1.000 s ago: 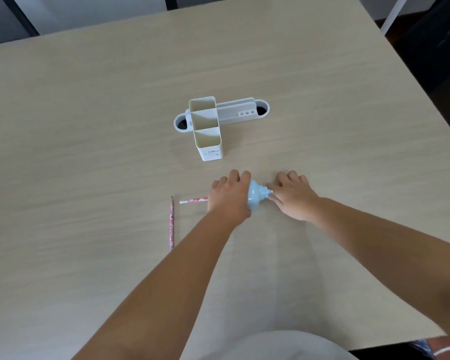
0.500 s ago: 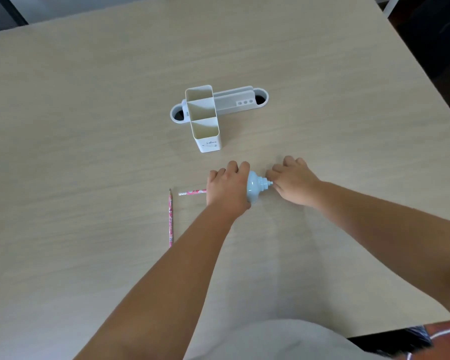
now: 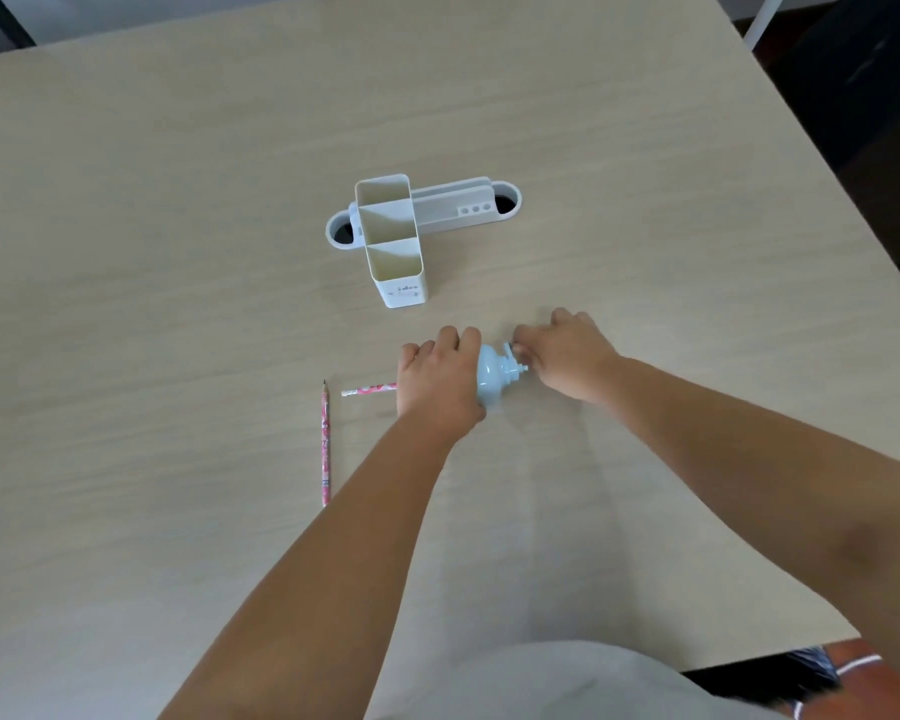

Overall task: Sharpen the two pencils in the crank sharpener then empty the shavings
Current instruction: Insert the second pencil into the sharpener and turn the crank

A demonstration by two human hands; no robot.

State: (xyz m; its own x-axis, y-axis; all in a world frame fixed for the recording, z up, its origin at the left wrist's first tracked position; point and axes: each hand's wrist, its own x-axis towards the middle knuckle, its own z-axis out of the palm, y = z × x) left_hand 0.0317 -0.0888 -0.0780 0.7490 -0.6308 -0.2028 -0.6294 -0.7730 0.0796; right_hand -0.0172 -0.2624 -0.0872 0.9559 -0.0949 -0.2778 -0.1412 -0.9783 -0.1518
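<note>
left hand covering sharpener, pencil end hidden

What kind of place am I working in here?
Probably a desk in an office or study room: a broad pale wood table, a white desk organizer on it, and pink pencils beside a small blue crank sharpener.

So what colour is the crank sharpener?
Pale blue plastic sharpener, seen in the head view.
</note>
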